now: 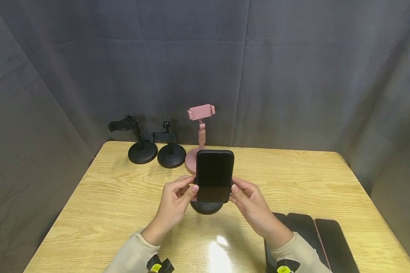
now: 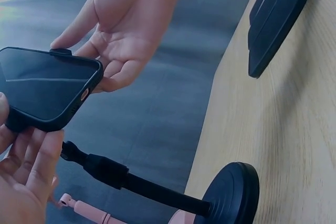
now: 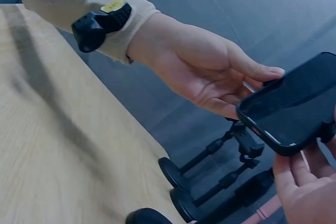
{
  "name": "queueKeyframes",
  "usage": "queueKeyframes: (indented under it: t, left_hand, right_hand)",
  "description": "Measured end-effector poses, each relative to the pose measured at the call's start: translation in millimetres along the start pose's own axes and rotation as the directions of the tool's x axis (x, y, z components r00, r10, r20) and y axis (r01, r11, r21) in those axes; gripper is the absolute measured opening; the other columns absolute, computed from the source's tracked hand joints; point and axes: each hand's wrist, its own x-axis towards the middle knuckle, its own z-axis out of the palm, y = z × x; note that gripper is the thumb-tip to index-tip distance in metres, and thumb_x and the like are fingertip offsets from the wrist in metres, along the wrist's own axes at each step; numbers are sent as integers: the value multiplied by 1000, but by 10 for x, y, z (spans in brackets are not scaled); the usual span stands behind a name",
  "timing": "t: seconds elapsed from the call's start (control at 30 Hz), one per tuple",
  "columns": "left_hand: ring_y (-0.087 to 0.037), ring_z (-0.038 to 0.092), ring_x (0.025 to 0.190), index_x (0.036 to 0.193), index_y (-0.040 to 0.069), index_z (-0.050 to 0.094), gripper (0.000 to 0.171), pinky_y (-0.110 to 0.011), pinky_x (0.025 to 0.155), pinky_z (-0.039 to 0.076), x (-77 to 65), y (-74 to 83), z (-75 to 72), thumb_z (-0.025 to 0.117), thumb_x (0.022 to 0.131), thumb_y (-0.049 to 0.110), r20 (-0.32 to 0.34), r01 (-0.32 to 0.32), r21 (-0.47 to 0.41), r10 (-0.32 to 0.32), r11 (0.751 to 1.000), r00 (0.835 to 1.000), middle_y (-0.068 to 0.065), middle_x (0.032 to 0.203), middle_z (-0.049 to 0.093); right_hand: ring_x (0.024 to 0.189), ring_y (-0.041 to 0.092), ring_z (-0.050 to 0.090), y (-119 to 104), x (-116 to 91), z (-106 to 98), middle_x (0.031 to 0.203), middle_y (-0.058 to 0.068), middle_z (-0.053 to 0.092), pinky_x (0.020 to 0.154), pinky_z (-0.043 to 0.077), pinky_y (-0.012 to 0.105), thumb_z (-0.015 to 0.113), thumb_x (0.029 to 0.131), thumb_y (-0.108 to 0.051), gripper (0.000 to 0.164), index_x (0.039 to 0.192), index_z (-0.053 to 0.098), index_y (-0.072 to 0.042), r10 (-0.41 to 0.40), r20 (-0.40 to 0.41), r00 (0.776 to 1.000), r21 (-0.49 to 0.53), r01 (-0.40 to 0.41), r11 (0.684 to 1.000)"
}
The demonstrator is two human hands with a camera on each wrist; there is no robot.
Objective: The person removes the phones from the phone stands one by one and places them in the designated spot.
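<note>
A black-cased smartphone [image 1: 214, 176] is held upright, screen toward me, above a black phone stand's round base [image 1: 206, 207]. My left hand [image 1: 174, 199] grips its left edge and my right hand [image 1: 253, 206] its right edge, thumbs in front and fingers behind. Small black clamp tabs of the stand, one by the right thumb [image 2: 60, 52] and another by the left thumb [image 3: 272, 82], lie against the phone's edges. Beneath the phone, the stand's black pole [image 2: 163, 190] slants in the left wrist view. The back of the clamp is mostly hidden.
Behind the phone stands a pink phone stand [image 1: 201, 112], with two black stands [image 1: 142, 151] [image 1: 171, 154] to its left. Several dark phones [image 1: 336, 242] lie side by side at the front right, partly under my right forearm. Grey curtain [image 1: 205, 57] surrounds the wooden table [image 1: 99, 212].
</note>
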Motion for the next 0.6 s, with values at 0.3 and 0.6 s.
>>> queueKeyframes:
  t: [0.3,0.6]
  left_hand:
    - [2,68,82,121,-16,64,38,-22,68,61,-6,-8,-2,64,100,15,-9,1,9,-1,1000,1000,21,105,69]
    - [2,66,79,122,-17,63,39,-21,69,60,-8,2,9,65,99,15,-16,11,1,-11,1000,1000,21,104,69]
  right_hand:
    - [123,5,63,-75,14,-49,132,-12,66,104,51,24,40,110,-12,35,132,64,-25,15,60,998,54,-18,998]
    - [122,8,64,-70,41,-70,133,-6,66,105,51,25,24,112,-13,47,133,65,-20,-82,147,986,140,61,988]
